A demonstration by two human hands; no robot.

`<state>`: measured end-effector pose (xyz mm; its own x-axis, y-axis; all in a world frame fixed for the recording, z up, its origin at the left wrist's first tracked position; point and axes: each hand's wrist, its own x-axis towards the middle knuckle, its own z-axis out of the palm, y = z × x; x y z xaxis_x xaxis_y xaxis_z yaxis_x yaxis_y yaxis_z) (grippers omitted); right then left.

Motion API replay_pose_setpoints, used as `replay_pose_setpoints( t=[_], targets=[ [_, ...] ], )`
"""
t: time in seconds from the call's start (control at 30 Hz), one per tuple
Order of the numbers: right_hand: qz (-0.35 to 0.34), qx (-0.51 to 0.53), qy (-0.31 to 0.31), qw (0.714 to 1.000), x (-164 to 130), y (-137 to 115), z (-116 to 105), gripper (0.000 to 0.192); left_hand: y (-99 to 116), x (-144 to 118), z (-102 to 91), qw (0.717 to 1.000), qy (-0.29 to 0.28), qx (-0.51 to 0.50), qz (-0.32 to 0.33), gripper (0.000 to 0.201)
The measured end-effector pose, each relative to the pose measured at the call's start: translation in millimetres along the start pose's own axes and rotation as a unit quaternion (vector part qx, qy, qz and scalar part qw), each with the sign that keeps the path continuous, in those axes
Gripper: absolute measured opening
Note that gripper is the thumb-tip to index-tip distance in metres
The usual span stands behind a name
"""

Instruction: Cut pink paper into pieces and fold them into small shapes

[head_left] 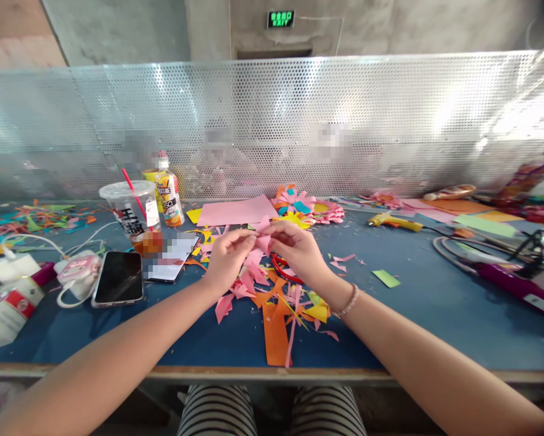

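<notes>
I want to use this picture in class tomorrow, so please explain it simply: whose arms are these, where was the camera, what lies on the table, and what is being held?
There is no machine here. A camera worn on a person's head looks down at their own two bare arms. The left hand and right hand meet over a blue table, together pinching a pink paper piece. Beneath them lie paper scraps in pink, orange and yellow. To the left are a phone, a lidded cup with a straw and a small bottle. Behind lie a pink sheet and finished paper flowers; to the right, a yellow glue gun.
</notes>
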<state>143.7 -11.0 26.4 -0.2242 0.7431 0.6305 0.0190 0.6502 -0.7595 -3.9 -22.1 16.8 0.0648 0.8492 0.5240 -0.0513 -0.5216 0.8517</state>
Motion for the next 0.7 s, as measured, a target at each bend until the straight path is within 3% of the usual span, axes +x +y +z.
replay_pose_setpoints(
  t=[0.17,0.33,0.7],
  targets=[
    [-0.08,-0.15,0.004,0.985,1,4,-5,0.015,0,5,0.6,0.99,0.017,-0.11,-0.082,0.02],
    [-0.121,-0.196,-0.008,0.973,3,7,-10,0.015,-1,9,-0.5,0.973,-0.012,-0.142,-0.179,0.023],
    [-0.221,-0.267,-0.058,0.936,1,6,-11,0.03,-3,6,-0.7,0.996,-0.004,-0.043,-0.081,0.019]
  ],
)
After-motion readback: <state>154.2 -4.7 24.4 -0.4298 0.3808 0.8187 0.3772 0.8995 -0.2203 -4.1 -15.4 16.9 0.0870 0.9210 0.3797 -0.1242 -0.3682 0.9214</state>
